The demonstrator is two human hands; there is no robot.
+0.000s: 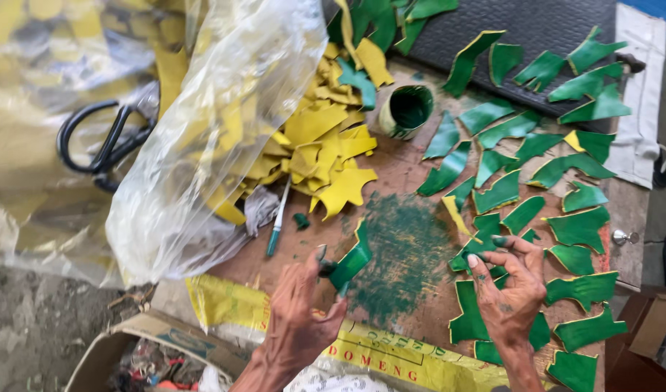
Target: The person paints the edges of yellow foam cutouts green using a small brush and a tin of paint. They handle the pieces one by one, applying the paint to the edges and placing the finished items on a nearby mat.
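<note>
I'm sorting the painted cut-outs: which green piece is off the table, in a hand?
The folded green piece pinched in the left hand, beside the green paint smear; the other green pieces lie flat on the table.
</note>
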